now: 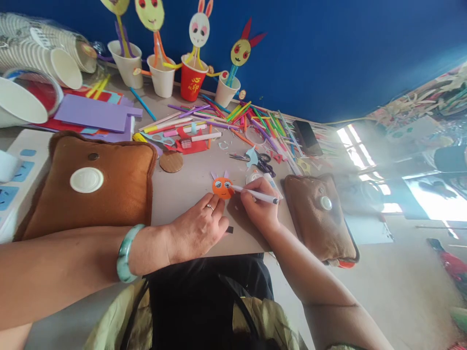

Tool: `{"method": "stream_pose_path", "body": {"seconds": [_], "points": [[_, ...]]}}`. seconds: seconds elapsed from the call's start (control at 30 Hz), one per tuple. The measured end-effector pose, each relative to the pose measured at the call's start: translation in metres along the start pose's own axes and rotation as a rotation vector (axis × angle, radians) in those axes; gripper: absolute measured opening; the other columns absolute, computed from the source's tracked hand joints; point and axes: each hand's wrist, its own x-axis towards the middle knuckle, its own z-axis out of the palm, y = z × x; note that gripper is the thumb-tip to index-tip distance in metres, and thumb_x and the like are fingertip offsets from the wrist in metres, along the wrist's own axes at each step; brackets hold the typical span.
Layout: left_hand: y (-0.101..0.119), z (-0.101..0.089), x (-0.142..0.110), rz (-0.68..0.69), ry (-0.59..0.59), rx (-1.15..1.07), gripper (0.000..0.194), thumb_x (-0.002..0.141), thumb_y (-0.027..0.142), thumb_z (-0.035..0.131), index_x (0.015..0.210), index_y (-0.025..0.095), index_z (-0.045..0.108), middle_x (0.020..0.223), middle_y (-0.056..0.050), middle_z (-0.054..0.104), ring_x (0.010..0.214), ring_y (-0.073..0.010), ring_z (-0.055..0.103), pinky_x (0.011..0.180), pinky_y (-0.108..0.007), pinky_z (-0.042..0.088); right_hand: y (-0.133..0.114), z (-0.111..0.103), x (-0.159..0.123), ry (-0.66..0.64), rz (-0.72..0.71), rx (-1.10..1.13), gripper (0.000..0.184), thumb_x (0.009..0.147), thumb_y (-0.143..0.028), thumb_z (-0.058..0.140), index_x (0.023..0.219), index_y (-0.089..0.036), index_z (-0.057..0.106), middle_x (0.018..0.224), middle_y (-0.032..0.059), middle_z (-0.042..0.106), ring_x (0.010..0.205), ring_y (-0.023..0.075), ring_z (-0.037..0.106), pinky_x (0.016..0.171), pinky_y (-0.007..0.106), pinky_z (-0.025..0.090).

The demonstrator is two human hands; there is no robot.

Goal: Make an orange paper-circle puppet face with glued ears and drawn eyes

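An orange paper face lies flat on the table, with purple ears, pale blue eyes and a drawn smile. My left hand presses its lower edge with curled fingertips. A small black piece shows beside the left thumb, and I cannot tell whether the hand grips it. My right hand pinches a white marker pen whose tip reaches the face's right-hand eye. Just behind the right hand lie black scissors and a light blue paper scrap.
Brown cushions flank the work area. Behind it are a cork-coloured disc, several coloured sticks, a dark phone and purple sheets. Paper cups with face figures, one cup red, stand along the blue wall.
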Motion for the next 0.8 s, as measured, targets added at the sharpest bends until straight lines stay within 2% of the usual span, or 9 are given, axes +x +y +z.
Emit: {"method": "stream_pose_path", "body": {"seconds": [0.6, 0.8], "points": [[-0.0009, -0.0014, 0.0009, 0.018, 0.006, 0.059, 0.031, 0.097, 0.036, 0.052, 0.085, 0.011, 0.064, 0.111, -0.025, 0.069, 0.105, -0.0329, 0.065, 0.099, -0.046, 0.044, -0.0005, -0.0006, 0.0, 0.014, -0.002, 0.004, 0.011, 0.07, -0.017, 0.056, 0.064, -0.025, 0.05, 0.054, -0.0054, 0.053, 0.049, 0.013, 0.047, 0.049, 0.028, 0.037], [-0.0012, -0.001, 0.0014, 0.031, -0.015, 0.068, 0.028, 0.095, 0.036, 0.054, 0.083, 0.012, 0.063, 0.107, -0.024, 0.07, 0.103, -0.0333, 0.066, 0.097, -0.047, 0.044, 0.0012, -0.0037, -0.0042, 0.155, -0.048, 0.016, 0.008, 0.075, -0.024, 0.06, 0.07, -0.025, 0.053, 0.062, -0.0031, 0.063, 0.055, 0.0153, 0.056, 0.057, 0.031, 0.045]]}}
